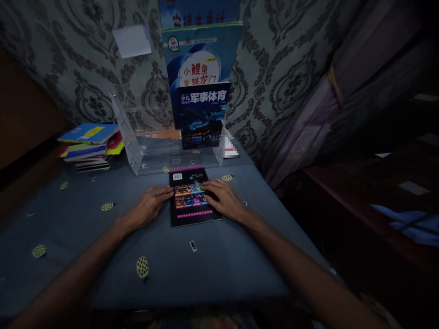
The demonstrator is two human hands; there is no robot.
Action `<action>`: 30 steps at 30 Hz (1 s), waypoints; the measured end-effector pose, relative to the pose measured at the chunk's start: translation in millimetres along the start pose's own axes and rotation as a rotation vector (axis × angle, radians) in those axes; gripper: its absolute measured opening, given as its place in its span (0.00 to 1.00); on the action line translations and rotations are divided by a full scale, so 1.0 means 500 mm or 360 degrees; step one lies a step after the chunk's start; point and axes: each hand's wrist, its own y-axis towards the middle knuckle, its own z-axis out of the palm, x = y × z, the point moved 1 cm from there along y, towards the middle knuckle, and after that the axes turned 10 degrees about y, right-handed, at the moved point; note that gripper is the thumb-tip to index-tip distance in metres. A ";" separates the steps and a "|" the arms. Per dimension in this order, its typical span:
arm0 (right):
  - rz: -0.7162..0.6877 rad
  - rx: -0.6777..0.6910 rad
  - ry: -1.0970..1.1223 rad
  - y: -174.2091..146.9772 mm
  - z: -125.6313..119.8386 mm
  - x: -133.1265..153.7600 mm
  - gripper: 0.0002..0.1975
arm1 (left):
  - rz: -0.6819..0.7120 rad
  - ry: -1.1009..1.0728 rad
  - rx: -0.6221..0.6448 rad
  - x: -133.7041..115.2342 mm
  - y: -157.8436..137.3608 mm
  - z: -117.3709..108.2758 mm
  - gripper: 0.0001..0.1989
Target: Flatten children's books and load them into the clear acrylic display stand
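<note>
A black book (192,219) lies flat on the table, its back cover up, with a barcode, small coloured pictures and a pink line of print. My left hand (151,205) rests beside it, fingers stretched out and their tips touching its left edge. On the other side, my right hand (224,198) lies with fingers spread over the book's right edge. Just behind stands a clear acrylic rack (151,161). It holds a dark blue book (202,116) at its right end, with a taller light blue book (202,57) behind that and another blue book (200,11) highest up.
A stack of books (91,144) sits left of the rack. The table (164,274) wears a grey-blue cloth with pineapple prints. A patterned curtain (267,82) hangs behind, with a white card (132,41) on it. Right of the table, a dark reddish surface (343,205) carries blue cloth (408,224).
</note>
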 end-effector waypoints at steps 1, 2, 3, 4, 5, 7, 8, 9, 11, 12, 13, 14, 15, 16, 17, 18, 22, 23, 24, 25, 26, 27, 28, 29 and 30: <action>-0.0001 -0.0003 -0.0003 0.000 0.000 0.001 0.14 | 0.0016 -0.0017 -0.0002 -0.007 -0.002 -0.005 0.21; -0.0003 -0.0003 -0.0003 0.000 0.000 0.001 0.14 | 0.0024 -0.0031 0.0006 -0.013 -0.004 -0.010 0.20; -0.0004 0.0003 -0.0003 0.000 0.000 0.001 0.13 | 0.0025 -0.0042 0.0020 -0.020 -0.007 -0.015 0.20; -0.0007 0.0010 -0.0002 0.000 0.000 0.001 0.13 | 0.0023 -0.0049 0.0038 -0.026 -0.010 -0.019 0.20; -0.0009 0.0018 -0.0004 0.000 0.000 0.000 0.13 | 0.0017 -0.0052 0.0054 -0.032 -0.014 -0.023 0.20; -0.0016 0.0023 -0.0008 0.001 0.001 -0.002 0.13 | 0.0016 -0.0060 0.0077 -0.046 -0.023 -0.031 0.20; -0.0014 0.0020 -0.0011 0.001 0.001 -0.002 0.13 | 0.0020 -0.0064 0.0088 -0.053 -0.027 -0.035 0.20; -0.0010 0.0018 -0.0010 0.001 0.002 -0.003 0.13 | 0.0033 -0.0073 0.0096 -0.061 -0.032 -0.040 0.21; -0.0001 0.0014 -0.0002 0.001 0.002 -0.003 0.13 | 0.0071 -0.0099 0.0100 -0.077 -0.039 -0.049 0.22; 0.0002 0.0014 0.0002 0.001 0.002 -0.003 0.13 | 0.0099 -0.0116 0.0101 -0.085 -0.042 -0.055 0.22; 0.0002 0.0016 0.0006 0.001 0.002 -0.003 0.14 | 0.0124 -0.0130 0.0102 -0.093 -0.045 -0.060 0.22; 0.0000 0.0017 0.0010 0.001 0.002 -0.002 0.14 | 0.0145 -0.0145 0.0104 -0.100 -0.048 -0.065 0.22; -0.0002 0.0014 0.0011 0.001 0.002 -0.001 0.14 | 0.0164 -0.0157 0.0110 -0.106 -0.051 -0.069 0.22; -0.0007 0.0012 0.0012 0.001 0.001 -0.001 0.14 | 0.0179 -0.0166 0.0119 -0.111 -0.054 -0.073 0.22; -0.0013 0.0012 0.0014 0.001 0.001 -0.001 0.14 | 0.0194 -0.0175 0.0125 -0.115 -0.057 -0.076 0.22; -0.0018 0.0013 0.0016 0.001 0.002 -0.001 0.14 | 0.0206 -0.0182 0.0134 -0.118 -0.059 -0.077 0.22; -0.0004 0.0015 0.0017 0.002 0.004 -0.005 0.13 | 0.0246 -0.0187 0.0168 -0.125 -0.058 -0.077 0.23; 0.0000 0.0010 0.0020 0.002 0.004 -0.006 0.13 | 0.0254 -0.0185 0.0179 -0.127 -0.055 -0.076 0.23; 0.0001 0.0003 0.0024 0.002 0.004 -0.006 0.13 | 0.0260 -0.0179 0.0194 -0.130 -0.052 -0.074 0.23; 0.0001 -0.0001 0.0029 0.002 0.004 -0.005 0.13 | 0.0268 -0.0169 0.0208 -0.133 -0.046 -0.072 0.23; -0.0001 -0.0004 0.0035 0.003 0.003 -0.004 0.13 | 0.0281 -0.0152 0.0227 -0.137 -0.040 -0.069 0.22; -0.0004 -0.0004 0.0041 0.003 0.003 -0.003 0.13 | 0.0295 -0.0127 0.0250 -0.142 -0.033 -0.066 0.21; -0.0005 -0.0002 0.0045 0.003 0.002 -0.001 0.12 | 0.0313 -0.0097 0.0270 -0.147 -0.024 -0.063 0.21; -0.0004 -0.0003 0.0046 0.003 0.001 0.000 0.12 | 0.0338 -0.0070 0.0288 -0.152 -0.015 -0.058 0.20; -0.0001 -0.0006 0.0047 0.003 0.001 0.001 0.12 | 0.0373 -0.0047 0.0305 -0.158 -0.004 -0.053 0.20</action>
